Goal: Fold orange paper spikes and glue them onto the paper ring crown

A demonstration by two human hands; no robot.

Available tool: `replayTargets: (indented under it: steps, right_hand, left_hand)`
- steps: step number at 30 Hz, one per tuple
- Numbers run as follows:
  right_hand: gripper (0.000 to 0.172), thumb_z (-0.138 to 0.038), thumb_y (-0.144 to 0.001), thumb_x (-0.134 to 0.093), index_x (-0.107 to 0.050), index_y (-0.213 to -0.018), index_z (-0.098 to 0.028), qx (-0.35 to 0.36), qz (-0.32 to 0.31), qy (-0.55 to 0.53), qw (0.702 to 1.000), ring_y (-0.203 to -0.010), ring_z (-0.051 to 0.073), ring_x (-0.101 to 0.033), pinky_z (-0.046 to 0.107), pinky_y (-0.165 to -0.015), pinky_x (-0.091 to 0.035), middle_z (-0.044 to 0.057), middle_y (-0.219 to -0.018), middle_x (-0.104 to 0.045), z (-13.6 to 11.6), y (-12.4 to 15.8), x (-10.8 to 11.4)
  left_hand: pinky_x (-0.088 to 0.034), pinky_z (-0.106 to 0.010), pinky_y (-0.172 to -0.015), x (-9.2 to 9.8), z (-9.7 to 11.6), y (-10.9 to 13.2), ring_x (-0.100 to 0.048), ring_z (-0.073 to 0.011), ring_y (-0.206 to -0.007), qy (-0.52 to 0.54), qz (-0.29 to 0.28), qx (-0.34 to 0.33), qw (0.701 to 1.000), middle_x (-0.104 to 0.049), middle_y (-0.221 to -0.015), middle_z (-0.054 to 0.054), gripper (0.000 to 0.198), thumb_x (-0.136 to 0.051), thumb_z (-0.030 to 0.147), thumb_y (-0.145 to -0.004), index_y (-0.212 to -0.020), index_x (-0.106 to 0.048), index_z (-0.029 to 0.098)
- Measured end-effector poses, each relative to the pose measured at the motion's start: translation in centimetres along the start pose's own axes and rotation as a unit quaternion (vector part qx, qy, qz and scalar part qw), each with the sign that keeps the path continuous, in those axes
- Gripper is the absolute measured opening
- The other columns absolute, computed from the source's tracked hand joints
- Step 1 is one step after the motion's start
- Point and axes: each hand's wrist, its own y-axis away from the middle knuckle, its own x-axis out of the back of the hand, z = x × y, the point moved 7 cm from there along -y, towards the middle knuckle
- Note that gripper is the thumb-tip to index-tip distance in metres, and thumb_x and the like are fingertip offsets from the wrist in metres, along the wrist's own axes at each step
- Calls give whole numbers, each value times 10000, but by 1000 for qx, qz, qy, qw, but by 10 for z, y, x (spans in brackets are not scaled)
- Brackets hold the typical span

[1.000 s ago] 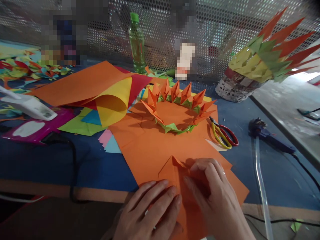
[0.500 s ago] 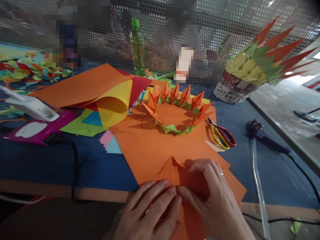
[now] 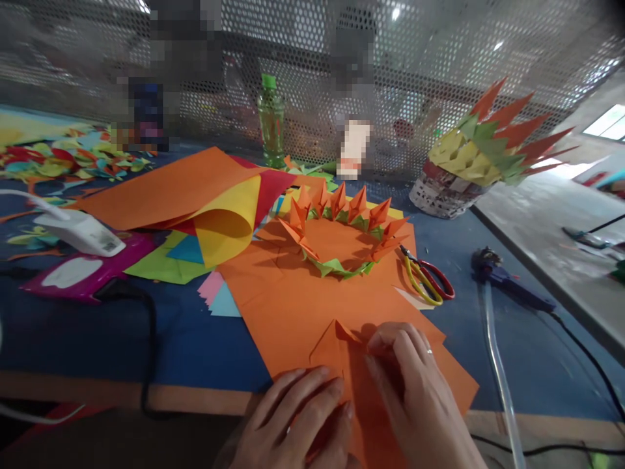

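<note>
A folded piece of orange paper (image 3: 359, 391) with a pointed top lies before me over larger orange sheets. My left hand (image 3: 297, 417) bears down on its lower left part, fingers slightly bent, holding it in place. On the other side, my right hand (image 3: 410, 384) has thumb and fingers pinched at the raised right flap; the exact grip is partly hidden. Beyond both hands stands a ring (image 3: 336, 270) of green folded paper with orange points. Scissors (image 3: 427, 280) with yellow and red handles rest to the right of the ring.
A glue gun (image 3: 512, 283) with a clear glue stick and cord lies at right. Behind it tilts a spiky paper crown (image 3: 469, 153) on a container. Coloured sheets (image 3: 170, 195), a purple power strip (image 3: 88, 273) and paper scraps (image 3: 63, 153) fill the left. A green bottle (image 3: 271, 124) stands behind.
My right thumb has drawn back from beside the left fingertips, up and right toward the flap. The left hand keeps its place on the paper. The view has tilted up slightly.
</note>
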Motion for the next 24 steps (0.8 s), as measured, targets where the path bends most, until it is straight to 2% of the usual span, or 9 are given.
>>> replayTargets:
  steps: [3,7,12,15,18,19,21,23,24]
  right_hand:
    - [126,-143,-1008,-493,-486,-944,-251,8,1,-2,1000,-844,143,-571,261,-749,-507,2,-919,-591,5,3,0]
    - [86,-171,-1005,-526,-509,-992,-254,-5,8,-18,1000,-870,141,-593,244,-745,-519,4,-939,-606,7,9,0]
    - [113,-187,-1006,-515,-552,-1088,-255,-20,55,-32,998,-985,172,-610,287,-833,-530,41,-1041,-636,-6,17,1]
    - [151,-151,-982,-530,-563,-1092,-249,15,65,-18,998,-980,169,-628,286,-836,-538,45,-1035,-652,-14,23,3]
    - [243,-103,-941,-558,-574,-1145,-233,72,52,3,996,-964,160,-663,273,-826,-557,46,-1034,-685,-19,29,4]
    - [270,-90,-932,-554,-577,-1163,-227,83,50,8,995,-974,159,-673,273,-832,-562,51,-1047,-694,-19,31,5]
    - [288,-76,-923,-549,-586,-1169,-222,95,53,14,994,-994,161,-683,277,-846,-568,57,-1062,-708,-19,34,5]
    - [277,-77,-921,-564,-597,-1158,-218,105,55,20,993,-999,163,-689,282,-859,-572,59,-1060,-718,-20,35,5]
    - [268,-85,-922,-580,-604,-1156,-214,111,52,26,992,-1000,164,-691,284,-865,-573,60,-1062,-725,-22,35,4]
  left_hand:
    - [-349,-343,-1199,-1,-1,1,-637,-169,-1193,-5,6,-4,1000,-764,-1130,20,264,-554,144,-955,-1048,-769,265]
    - [-299,-365,-1237,-4,0,4,-626,-182,-1224,-17,14,-18,1000,-761,-1175,-4,283,-504,227,-1028,-1149,-759,246]
    - [-207,-376,-1270,-12,5,3,-606,-189,-1248,-39,29,-11,999,-741,-1269,-40,356,-485,401,-1055,-1206,-736,200]
    - [-216,-379,-1262,-12,8,0,-609,-190,-1257,-31,21,-5,999,-737,-1288,-45,343,-508,412,-1047,-1177,-740,196]
    - [-283,-359,-1231,8,5,-6,-628,-167,-1236,-4,52,-10,999,-759,-1244,-38,336,-462,353,-1075,-1182,-734,187]
    - [-314,-351,-1211,23,3,-7,-646,-157,-1200,-1,107,-20,994,-776,-1194,-34,324,-453,310,-1079,-1155,-742,183]
    - [-325,-336,-1203,25,-12,-16,-611,-157,-1271,-2,13,14,1000,-732,-1302,-29,292,-558,212,-1026,-1289,-684,187]
    - [-321,-346,-1197,33,-27,-22,-598,-172,-1294,-3,10,41,999,-702,-1353,-41,321,-552,195,-1021,-1322,-664,182]
    - [-329,-347,-1189,31,-32,-24,-586,-184,-1313,-6,-13,40,999,-679,-1389,-48,337,-534,215,-1030,-1344,-649,176]
